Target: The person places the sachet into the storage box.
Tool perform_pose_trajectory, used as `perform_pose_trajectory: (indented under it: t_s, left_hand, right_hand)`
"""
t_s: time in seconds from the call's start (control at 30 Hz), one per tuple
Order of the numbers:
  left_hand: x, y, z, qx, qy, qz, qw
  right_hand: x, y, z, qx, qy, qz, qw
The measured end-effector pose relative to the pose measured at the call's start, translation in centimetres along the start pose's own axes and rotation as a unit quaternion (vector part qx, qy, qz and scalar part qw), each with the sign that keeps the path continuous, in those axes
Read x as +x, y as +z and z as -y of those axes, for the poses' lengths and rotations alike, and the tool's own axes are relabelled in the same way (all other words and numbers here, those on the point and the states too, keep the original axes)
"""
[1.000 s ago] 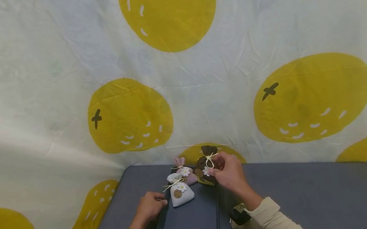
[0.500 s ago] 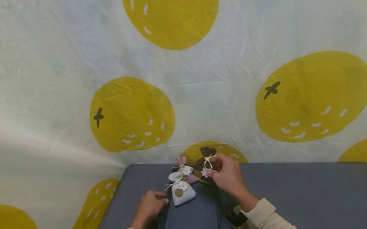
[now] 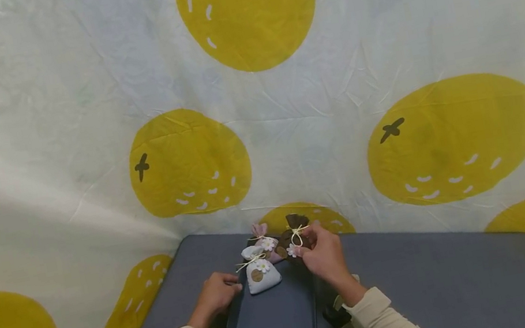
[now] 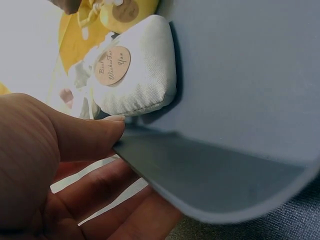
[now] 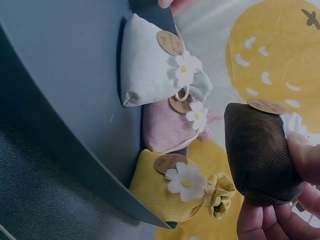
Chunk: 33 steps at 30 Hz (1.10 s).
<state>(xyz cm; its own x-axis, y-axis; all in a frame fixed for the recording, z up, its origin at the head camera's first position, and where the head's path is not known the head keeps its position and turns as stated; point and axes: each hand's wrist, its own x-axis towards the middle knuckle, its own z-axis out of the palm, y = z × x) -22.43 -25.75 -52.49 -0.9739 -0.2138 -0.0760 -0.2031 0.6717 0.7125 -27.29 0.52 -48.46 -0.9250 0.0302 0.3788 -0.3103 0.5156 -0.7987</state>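
Observation:
My right hand (image 3: pixel 325 255) holds a small dark brown cloth pouch (image 5: pixel 260 155) between thumb and fingers, above the tray's far right corner. The pouch has a cream string bow, a round tag and a white flower. At the dark grey tray's (image 3: pixel 274 320) left side, my left hand (image 3: pixel 217 295) grips the rim, thumb on top and fingers underneath. A white pouch (image 3: pixel 264 278) lies in the tray near that hand. Beside it are a pink pouch (image 5: pixel 167 127) and a yellow pouch (image 5: pixel 150 182), the yellow one hidden behind the brown pouch in the head view.
The tray rests on a dark grey table (image 3: pixel 445 272). A cream-coloured object (image 3: pixel 348 327) sits on the table, mostly covered by my right wrist. Behind the table hangs a white cloth (image 3: pixel 300 139) printed with large yellow fruit.
My right hand has shifted slightly left with the brown pouch, which now covers the yellow pouch in the head view. The left hand keeps its grip on the tray.

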Motion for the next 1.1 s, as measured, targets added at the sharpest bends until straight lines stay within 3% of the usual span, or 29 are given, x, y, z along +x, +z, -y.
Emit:
perform_pose_trajectory:
  t_s: [1.1]
  left_hand:
    - [0.1, -0.1, 0.0, 0.016, 0.017, -0.006, 0.9997]
  right_hand:
    - [-0.6, 1.5, -1.2, -0.008, 0.008, -0.007, 0.9999]
